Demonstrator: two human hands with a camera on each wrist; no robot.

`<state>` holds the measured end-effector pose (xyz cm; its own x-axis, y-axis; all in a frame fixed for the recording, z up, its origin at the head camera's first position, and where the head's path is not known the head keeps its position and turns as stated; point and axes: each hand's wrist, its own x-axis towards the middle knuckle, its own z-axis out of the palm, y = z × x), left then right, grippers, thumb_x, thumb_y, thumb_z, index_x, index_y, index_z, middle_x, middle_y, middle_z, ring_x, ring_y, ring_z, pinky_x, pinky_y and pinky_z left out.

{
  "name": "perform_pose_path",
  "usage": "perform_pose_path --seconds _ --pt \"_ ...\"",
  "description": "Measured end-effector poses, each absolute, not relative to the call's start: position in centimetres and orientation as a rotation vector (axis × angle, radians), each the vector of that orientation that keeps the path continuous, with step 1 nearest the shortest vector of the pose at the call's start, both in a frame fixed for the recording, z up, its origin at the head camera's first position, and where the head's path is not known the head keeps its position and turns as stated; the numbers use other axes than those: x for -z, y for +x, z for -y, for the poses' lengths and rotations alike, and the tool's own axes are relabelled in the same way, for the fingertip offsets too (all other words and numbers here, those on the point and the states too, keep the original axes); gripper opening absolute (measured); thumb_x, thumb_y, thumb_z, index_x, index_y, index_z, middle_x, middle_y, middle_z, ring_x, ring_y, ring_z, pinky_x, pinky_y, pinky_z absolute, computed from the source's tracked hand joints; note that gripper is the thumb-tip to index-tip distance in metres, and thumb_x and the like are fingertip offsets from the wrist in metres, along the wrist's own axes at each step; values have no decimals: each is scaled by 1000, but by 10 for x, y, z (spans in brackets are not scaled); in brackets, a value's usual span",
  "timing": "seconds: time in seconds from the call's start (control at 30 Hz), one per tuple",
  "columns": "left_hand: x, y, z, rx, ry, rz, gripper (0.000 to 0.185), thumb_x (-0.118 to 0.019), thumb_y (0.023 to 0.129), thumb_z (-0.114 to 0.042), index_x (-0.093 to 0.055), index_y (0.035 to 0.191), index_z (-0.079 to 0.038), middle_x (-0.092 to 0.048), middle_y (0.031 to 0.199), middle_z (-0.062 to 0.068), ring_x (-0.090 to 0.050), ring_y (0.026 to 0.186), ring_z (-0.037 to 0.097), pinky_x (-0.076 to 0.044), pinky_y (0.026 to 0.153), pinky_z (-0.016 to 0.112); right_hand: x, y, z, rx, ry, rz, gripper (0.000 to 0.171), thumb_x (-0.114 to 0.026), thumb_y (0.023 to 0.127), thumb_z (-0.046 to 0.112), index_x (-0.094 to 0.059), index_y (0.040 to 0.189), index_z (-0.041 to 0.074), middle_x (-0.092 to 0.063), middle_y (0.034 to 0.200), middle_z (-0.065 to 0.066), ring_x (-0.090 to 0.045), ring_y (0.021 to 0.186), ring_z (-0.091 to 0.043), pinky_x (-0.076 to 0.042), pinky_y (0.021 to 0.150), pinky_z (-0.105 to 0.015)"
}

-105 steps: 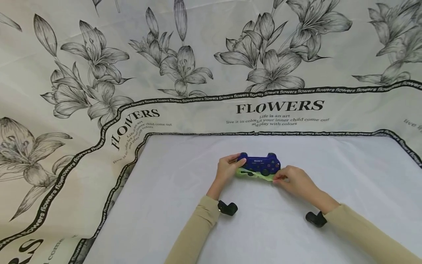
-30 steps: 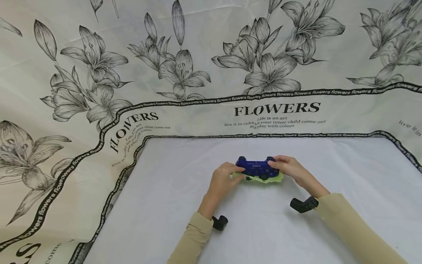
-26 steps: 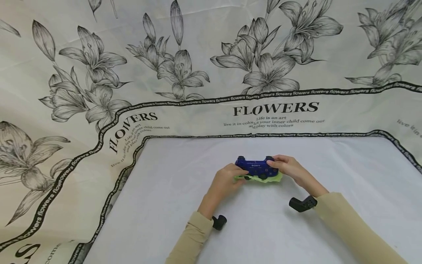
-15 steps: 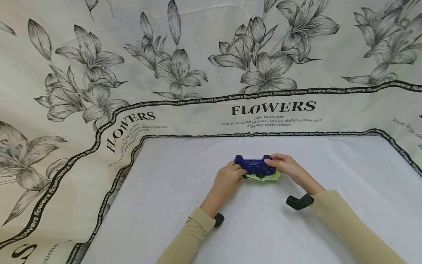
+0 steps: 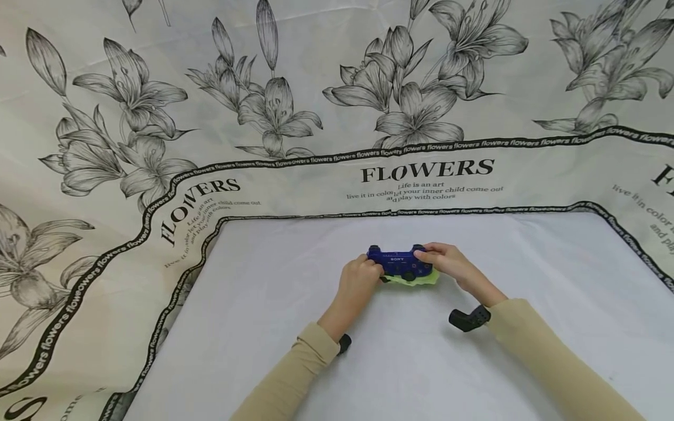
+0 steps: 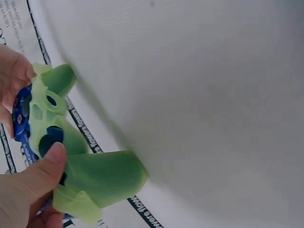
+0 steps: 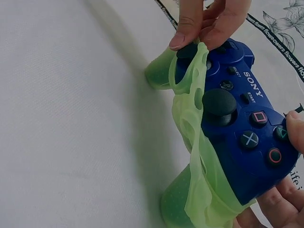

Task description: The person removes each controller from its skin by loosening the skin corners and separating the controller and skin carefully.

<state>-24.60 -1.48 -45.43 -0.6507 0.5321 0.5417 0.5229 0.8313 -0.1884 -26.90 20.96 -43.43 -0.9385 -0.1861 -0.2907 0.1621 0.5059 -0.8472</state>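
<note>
Left hand (image 5: 358, 280): pinches green silicone skin (image 7: 190, 156) at the controller's left grip.
Right hand (image 5: 447, 266): grips blue Sony controller (image 5: 399, 263).
Tip: stretch evenly, align the thumbstick holes.

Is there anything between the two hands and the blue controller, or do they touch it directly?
Nothing stands between. The left hand pinches the green silicone cover at one end of the blue controller, and the right hand grips the other end directly. The cover hangs partly off the front face.
</note>
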Motion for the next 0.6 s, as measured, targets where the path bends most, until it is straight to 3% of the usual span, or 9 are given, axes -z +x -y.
perform_pose_path --seconds 0.23,0.6 --pt "441 -247 14 -63 -772 2563 12 -79 73 -32 -78 81 -22 -71 76 -8 -61 72 8 -52 60 16 435 -269 -205 1409 -27 -2430 73 -49 99 41 -27 145 -11 -34 146 -33 -35 135 -46 -35 110 -55" --pt "448 -261 31 343 -980 2555 13 -68 82 -29 -74 85 -17 -71 83 -7 -57 76 8 -48 69 12 436 -272 -204 1397 17 -2447 74 -50 98 43 -29 145 -10 -35 146 -33 -36 135 -45 -36 110 -55"
